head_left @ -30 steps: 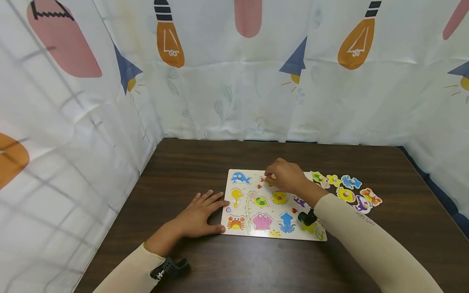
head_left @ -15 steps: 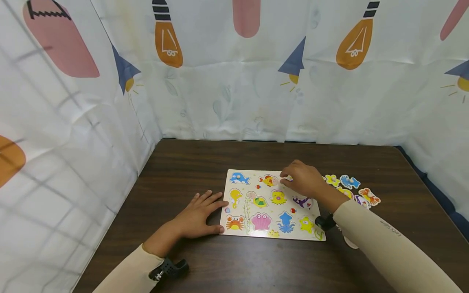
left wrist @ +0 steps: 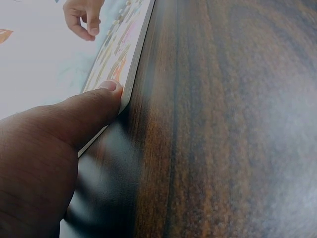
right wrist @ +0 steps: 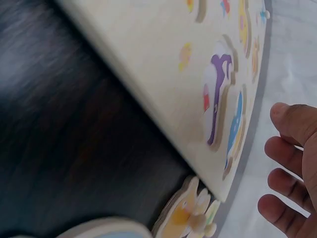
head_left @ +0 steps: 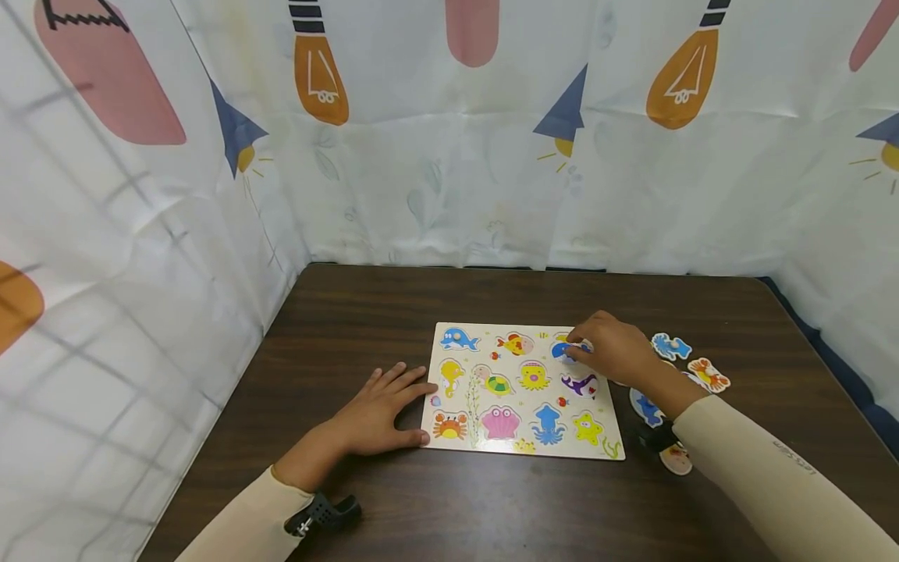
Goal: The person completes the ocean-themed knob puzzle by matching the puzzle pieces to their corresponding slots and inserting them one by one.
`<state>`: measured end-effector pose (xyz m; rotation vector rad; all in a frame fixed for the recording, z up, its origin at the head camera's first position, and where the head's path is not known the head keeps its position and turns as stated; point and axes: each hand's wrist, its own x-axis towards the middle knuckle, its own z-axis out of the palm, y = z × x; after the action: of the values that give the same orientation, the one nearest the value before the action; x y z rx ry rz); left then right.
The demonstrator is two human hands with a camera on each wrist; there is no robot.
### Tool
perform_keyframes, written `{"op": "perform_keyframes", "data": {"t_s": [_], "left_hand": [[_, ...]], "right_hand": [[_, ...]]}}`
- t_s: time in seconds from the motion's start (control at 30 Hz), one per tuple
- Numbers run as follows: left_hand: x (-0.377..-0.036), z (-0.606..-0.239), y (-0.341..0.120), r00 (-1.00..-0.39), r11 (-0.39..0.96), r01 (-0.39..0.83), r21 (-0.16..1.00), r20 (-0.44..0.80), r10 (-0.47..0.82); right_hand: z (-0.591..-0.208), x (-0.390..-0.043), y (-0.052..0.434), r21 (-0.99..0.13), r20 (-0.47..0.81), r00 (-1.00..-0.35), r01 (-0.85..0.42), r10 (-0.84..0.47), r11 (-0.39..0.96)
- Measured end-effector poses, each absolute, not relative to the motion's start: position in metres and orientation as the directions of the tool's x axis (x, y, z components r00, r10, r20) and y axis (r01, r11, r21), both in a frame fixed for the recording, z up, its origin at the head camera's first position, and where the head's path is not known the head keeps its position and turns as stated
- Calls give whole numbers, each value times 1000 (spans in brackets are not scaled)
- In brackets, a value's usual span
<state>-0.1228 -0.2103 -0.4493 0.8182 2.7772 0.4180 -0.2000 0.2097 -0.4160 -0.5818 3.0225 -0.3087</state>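
Blue shape [head_left: 560, 350], partly hidden behind right grip [head_left: 612, 350]

Rectangular wooden board [head_left: 520, 400]: cream, multicoloured sea-animal print
Wood-grained table [head_left: 456, 507]: dark brown, streaked
Hanging fabric sheet [head_left: 456, 156]: white, orange-bulb and blue-lamp print

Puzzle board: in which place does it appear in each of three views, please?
Head: the puzzle board lies below centre, slightly to the right.
Left wrist: a slanting strip, upper left.
Right wrist: upper middle, reaching toward the lower right.
Shared landmark: the dark table in every view.
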Motion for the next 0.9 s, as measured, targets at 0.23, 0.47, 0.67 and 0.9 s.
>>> {"op": "perform_keyframes", "data": {"t_s": [0.23,0.47,0.67,0.9], "left_hand": [[-124,-451,-211,-820,804,496,329,-128,558],[-124,-450,-211,-823,807,488,332,-133,552],[-124,-450,-210,-824,810,488,326,-135,551],[-124,-450,-211,-825,812,483,328,-140,548]], "right_hand": [[-418,-193,226,-198,6,-934,-350,-356,916],[-420,-185,247,-218,7,-944,-322,-329,921],[-421,-174,265,-221,-4,-948,-310,-319,925],[-419,-160,281,-182,0,-941,-332,-337,926]]}}
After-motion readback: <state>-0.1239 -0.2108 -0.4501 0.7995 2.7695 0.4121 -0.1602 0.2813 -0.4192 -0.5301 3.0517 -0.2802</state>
